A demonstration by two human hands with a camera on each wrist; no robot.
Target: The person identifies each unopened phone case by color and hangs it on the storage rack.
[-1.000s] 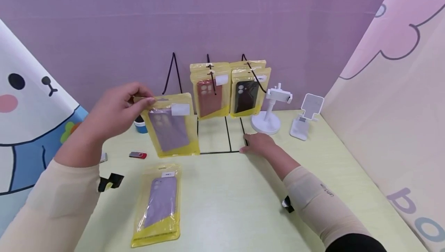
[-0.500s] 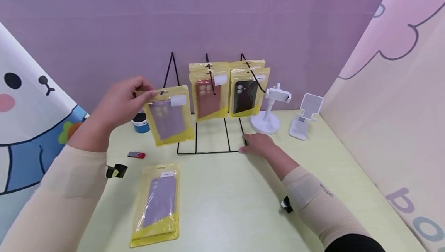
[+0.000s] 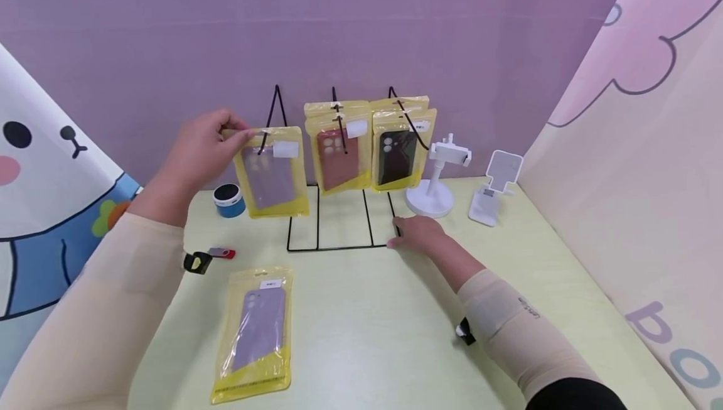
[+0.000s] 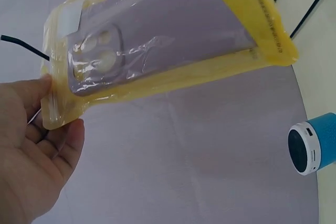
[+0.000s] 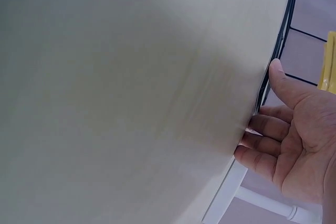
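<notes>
My left hand [image 3: 203,152] pinches the upper left corner of a yellow-edged clear bag [image 3: 268,181] with a purple phone case inside. The bag hangs upright at the left hook [image 3: 263,141] of a black wire display rack [image 3: 344,248], and the hook's front end shows before its top edge. In the left wrist view, thumb and fingers [image 4: 73,140] hold the bag's top, and the hook end pokes out beyond it. Low on the table, my right hand [image 3: 419,234] grips the front right corner of the rack's base, thumb and fingers at the wire [image 5: 278,40].
Bags with a red case [image 3: 339,162] and a black case [image 3: 397,159] hang on the other hooks, more behind them. Another purple-case bag [image 3: 257,334] lies in front. Around are a blue speaker [image 3: 229,203], a USB stick [image 3: 221,252] and two white phone stands [image 3: 432,196].
My left hand has lifted the bag and carried it back to the left hook, whose end now shows in front of the bag's top. The right hand has stayed on the rack base.
</notes>
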